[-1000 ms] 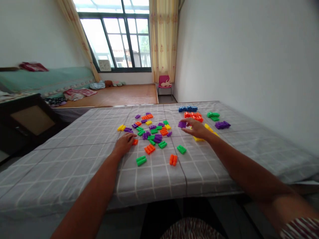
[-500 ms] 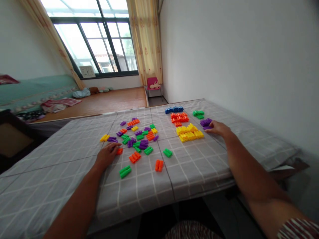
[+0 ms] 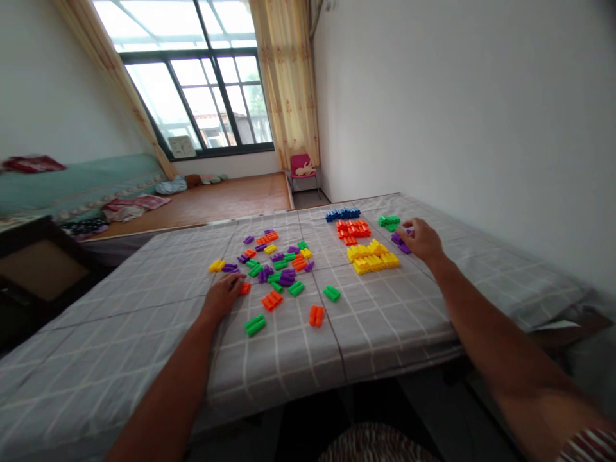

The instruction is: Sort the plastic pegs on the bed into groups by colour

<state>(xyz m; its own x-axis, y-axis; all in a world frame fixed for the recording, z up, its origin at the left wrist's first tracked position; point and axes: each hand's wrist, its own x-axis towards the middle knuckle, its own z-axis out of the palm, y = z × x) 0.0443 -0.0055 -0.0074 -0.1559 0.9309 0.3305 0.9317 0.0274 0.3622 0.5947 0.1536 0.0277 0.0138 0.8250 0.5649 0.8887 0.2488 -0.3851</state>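
Observation:
My right hand [image 3: 419, 240] is at the right of the table, bent over a small pile of purple plastic blocks [image 3: 400, 243]. Its thumb and fingers look apart, with the fingertips just above or touching the pile's far edge. Green blocks [image 3: 389, 222] lie just beyond it. My left hand [image 3: 225, 292] rests on the cloth by the scattered pieces, fingers loosely stretched out. An orange block [image 3: 245, 289] sits against its fingertips, partly covered. Purple blocks [image 3: 231, 268] and a yellow block [image 3: 217, 265] are just past that hand.
Yellow [image 3: 373, 258], orange [image 3: 353, 230] and blue [image 3: 342, 214] block groups stand left of my right hand. Mixed loose blocks spread across the middle, with a green one [image 3: 255, 325] nearer me. A grey checked cloth [image 3: 298, 359] covers the table; a white wall borders the right.
My right hand has risen and shifted toward the far side of the purple pile, its fingers now arched above it. My left hand stays by the orange block. The whole view has shifted slightly.

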